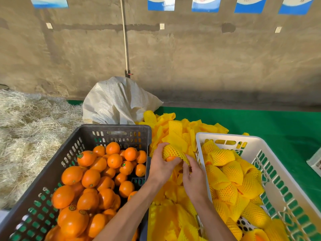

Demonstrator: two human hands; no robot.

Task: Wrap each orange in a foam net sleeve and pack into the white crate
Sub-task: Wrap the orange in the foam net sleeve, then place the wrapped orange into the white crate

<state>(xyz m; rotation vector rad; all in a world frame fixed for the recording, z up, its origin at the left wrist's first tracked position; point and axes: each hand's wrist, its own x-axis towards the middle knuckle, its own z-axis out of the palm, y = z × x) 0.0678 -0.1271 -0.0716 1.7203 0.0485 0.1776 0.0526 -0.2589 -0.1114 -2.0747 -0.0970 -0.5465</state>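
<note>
My left hand [160, 165] curled around an orange [170, 158] half-covered by a yellow foam net sleeve [174, 151], while my right hand [193, 178] pinched the sleeve's lower edge, both held over the heap of loose sleeves [173, 214]. To the left of my hands sat the dark crate [111, 131] of bare oranges [90, 185], and to the right the white crate [271, 181] holding wrapped oranges [231, 180]. Beyond my hands lay a white woven sack [118, 101] on the green worktop [260, 122].

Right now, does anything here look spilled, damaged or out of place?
Nothing stands out. The loose foam net sleeves lie heaped between the black crate and the white crate, apparently as working stock. The wrapped oranges sit inside the white crate.
</note>
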